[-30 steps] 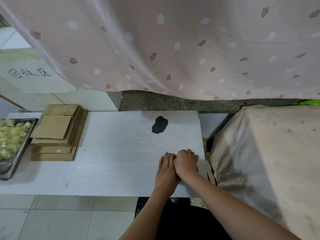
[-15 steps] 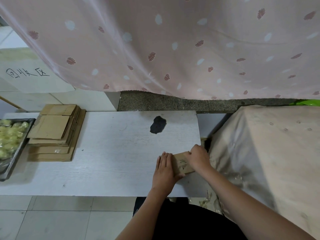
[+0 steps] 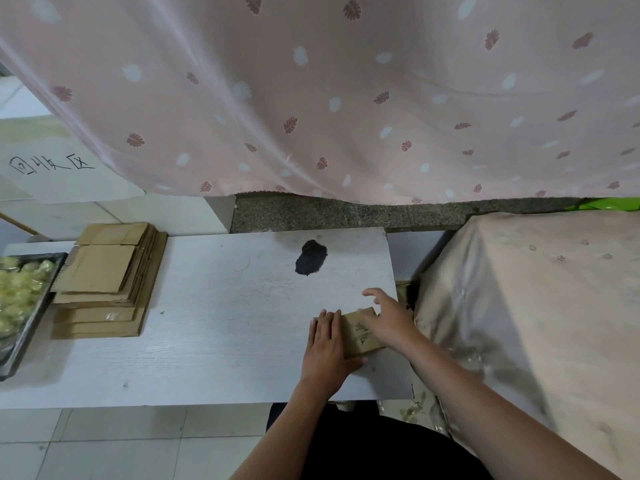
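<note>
Neither hand had closed round anything. The left hand [image 3: 327, 344] lay flat on the table [image 3: 225, 323] with its fingers straight and together. Their inner side was pressed against the left edge of the small cardboard box [image 3: 360, 336], and the thumb reached along the box's near edge. The right hand [image 3: 388, 320] rested on top of the box from the other side, palm down and fingers loosely spread, the forefinger pointing away past the far edge.

So the box sat between the two hands, touching both: just right of the left fingers and under the heel of the right palm. Its visible face ran away from the body, roughly parallel to the left fingers and turned a little clockwise. The right end was hidden under the right hand, so which way its long axis ran could not be told for certain.

As I judged it, the left hand served as a stop and the right hand was the one free to press or fold. Any push would therefore go leftward, into the left fingers.

A stack of flattened cartons [image 3: 104, 282] lay well apart, beyond the left hand, with a tray [image 3: 31, 327] of pale yellow pieces farther out that way.
</note>
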Demonstrator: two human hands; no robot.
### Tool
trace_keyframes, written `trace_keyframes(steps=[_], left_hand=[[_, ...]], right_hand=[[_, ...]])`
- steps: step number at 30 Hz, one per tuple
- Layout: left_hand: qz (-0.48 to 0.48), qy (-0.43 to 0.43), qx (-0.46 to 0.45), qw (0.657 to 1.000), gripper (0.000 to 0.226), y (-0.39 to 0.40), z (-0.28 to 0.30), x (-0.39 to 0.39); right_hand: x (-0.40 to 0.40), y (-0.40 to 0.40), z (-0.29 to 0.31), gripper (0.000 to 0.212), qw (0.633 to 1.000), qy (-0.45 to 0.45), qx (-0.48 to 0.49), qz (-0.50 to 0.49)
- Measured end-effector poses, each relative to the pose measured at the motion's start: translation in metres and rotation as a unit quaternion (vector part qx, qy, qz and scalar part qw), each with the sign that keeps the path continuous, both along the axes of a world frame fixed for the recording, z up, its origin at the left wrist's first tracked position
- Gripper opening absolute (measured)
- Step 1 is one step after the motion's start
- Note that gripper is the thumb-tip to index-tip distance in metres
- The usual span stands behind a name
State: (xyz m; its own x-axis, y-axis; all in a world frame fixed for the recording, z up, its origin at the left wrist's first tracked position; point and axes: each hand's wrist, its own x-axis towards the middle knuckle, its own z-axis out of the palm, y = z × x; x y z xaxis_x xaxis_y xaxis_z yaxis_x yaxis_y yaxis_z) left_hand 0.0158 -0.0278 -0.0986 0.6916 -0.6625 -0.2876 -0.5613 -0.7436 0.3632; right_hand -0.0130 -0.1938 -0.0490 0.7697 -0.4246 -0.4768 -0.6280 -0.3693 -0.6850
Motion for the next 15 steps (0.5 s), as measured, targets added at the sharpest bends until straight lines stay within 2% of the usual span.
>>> trace_keyframes(steps=[2, 5, 7, 9, 12, 13, 15], left_hand=[[-0.021, -0.019, 0.022, 0.999, 0.095, -0.002, 0.002, 0.003], [0.010, 0.003, -0.047, 0.999, 0.082, -0.001, 0.009, 0.013], [0.080, 0.090, -0.116, 0.986, 0.080, 0.003, 0.018, 0.026], [0.137, 0.206, -0.163, 0.955, 0.082, 0.008, 0.032, 0.041], [0.116, 0.354, -0.160, 0.914, 0.082, 0.017, 0.055, 0.070], [0.099, 0.383, -0.141, 0.908, 0.082, 0.018, 0.064, 0.079], [0.085, 0.414, -0.119, 0.898, 0.082, 0.017, 0.079, 0.094]], right_hand=[[0.000, 0.002, -0.002, 0.065, 0.997, 0.050, 0.026, 0.046], [-0.001, -0.002, 0.000, 0.063, 0.997, 0.041, 0.051, 0.043], [-0.001, -0.012, 0.006, 0.069, 0.995, 0.013, 0.093, 0.027], [-0.003, -0.026, 0.014, 0.095, 0.987, 0.019, 0.134, 0.082], [-0.007, -0.040, 0.016, 0.128, 0.969, 0.076, 0.124, 0.199], [-0.008, -0.042, 0.014, 0.129, 0.966, 0.084, 0.119, 0.214], [-0.006, -0.043, 0.010, 0.118, 0.971, 0.078, 0.135, 0.184]])
